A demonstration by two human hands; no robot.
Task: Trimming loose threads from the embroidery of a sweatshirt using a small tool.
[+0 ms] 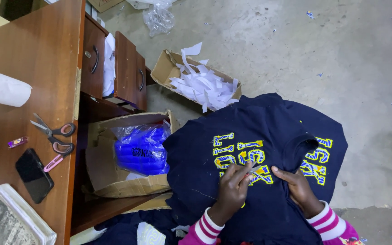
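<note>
A dark navy garment (268,122) with yellow and blue printed lettering lies over my lap. My left hand (231,190) pinches a thin metal tool, probably tweezers (253,169), whose tip rests on the lettering. My right hand (298,188) presses the fabric flat just right of that spot, fingers on the cloth, holding it down. Both wrists show pink and white striped cuffs.
A wooden desk (37,59) at left carries a paper roll (3,88), scissors (53,134), a black phone (34,175) and a small pink tool (53,162). Beside it stand a cardboard box with a blue plastic-wrapped bundle (141,149) and a box of white paper scraps (200,81). The floor is concrete.
</note>
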